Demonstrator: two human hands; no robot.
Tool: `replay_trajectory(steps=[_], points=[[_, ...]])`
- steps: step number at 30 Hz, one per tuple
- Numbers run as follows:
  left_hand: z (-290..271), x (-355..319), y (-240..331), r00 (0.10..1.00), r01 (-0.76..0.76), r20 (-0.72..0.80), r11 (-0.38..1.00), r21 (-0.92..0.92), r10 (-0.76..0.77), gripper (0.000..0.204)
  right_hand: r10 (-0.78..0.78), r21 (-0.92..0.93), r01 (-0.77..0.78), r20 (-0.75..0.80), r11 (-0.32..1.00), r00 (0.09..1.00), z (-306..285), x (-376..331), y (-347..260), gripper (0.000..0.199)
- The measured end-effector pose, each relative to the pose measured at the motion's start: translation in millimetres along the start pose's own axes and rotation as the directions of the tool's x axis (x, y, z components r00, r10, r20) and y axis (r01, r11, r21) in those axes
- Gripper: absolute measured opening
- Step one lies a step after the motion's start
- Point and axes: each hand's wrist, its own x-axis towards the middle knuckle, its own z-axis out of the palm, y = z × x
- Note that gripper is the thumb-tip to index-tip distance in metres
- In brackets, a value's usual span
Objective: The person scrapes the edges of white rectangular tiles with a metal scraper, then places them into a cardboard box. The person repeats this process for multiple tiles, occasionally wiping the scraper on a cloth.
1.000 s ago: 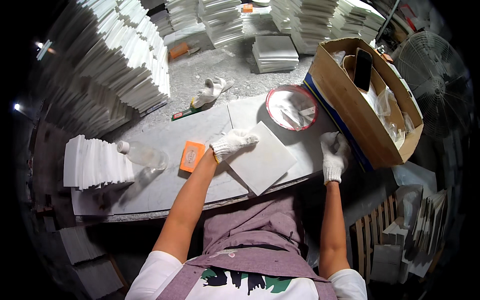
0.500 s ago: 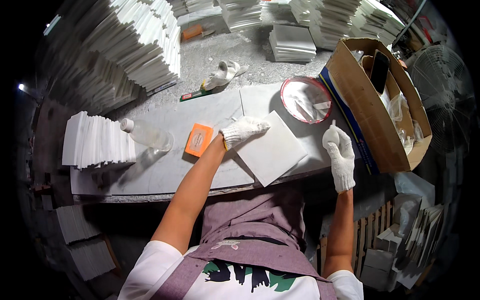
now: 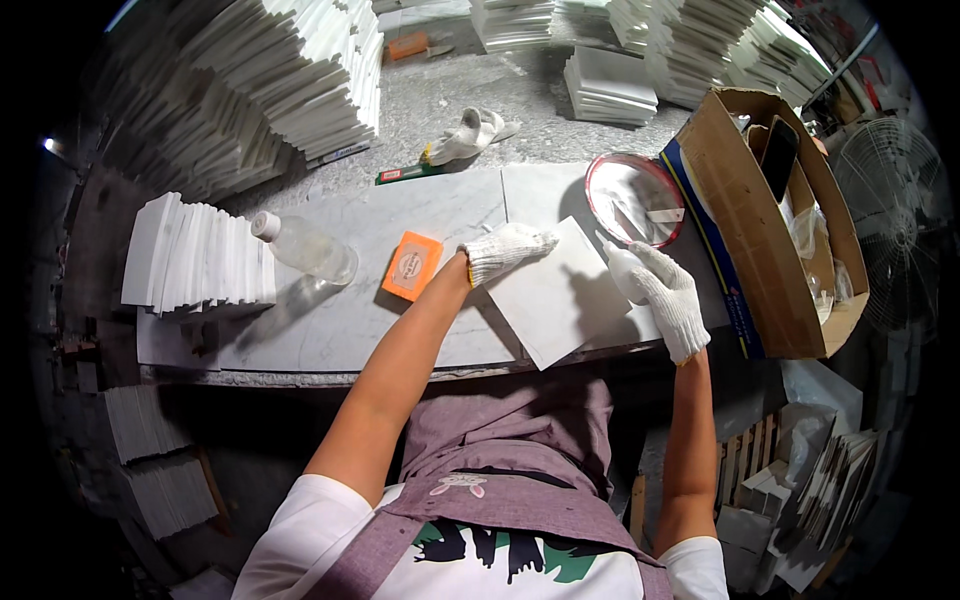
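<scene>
Left hand (image 3: 508, 250) pins tile (image 3: 560, 295) (corner toward person).

bench: grey stone slab (image 3: 330, 330) | floor: speckled grey (image 3: 470, 90) | right: fan (image 3: 900, 240)

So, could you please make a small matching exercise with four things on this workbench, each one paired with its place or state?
Things:
1. square white tile
2. orange rectangular block
3. clear plastic bottle
4. round red-rimmed bowl

Places or states:
A. lying on its side
B. beside the cardboard box
C. under the gloved left hand
D. between the bottle and the tile

Pairs: 1-C, 2-D, 3-A, 4-B
</scene>
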Motion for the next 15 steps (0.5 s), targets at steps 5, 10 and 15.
replay_trajectory(steps=[5,10,15], points=[[-0.9,0.5,2.9,1.0,0.0,0.014,1.0,0.004,0.0,0.05,0.045,-0.003,-0.045,0.038,0.999,0.998,-0.1,6.0,1.6,0.043],[-0.4,8.5,-5.1,1.0,0.003,0.017,1.0,-0.028,-0.003,0.042,0.018,-0.008,-0.017,0.036,1.0,0.999,-0.4,12.8,7.3,0.042],[2.7,10.5,-11.5,1.0,-0.014,0.005,0.986,-0.167,0.015,0.039,0.059,0.01,-0.059,0.034,0.998,0.998,1.4,16.1,4.3,0.041]])
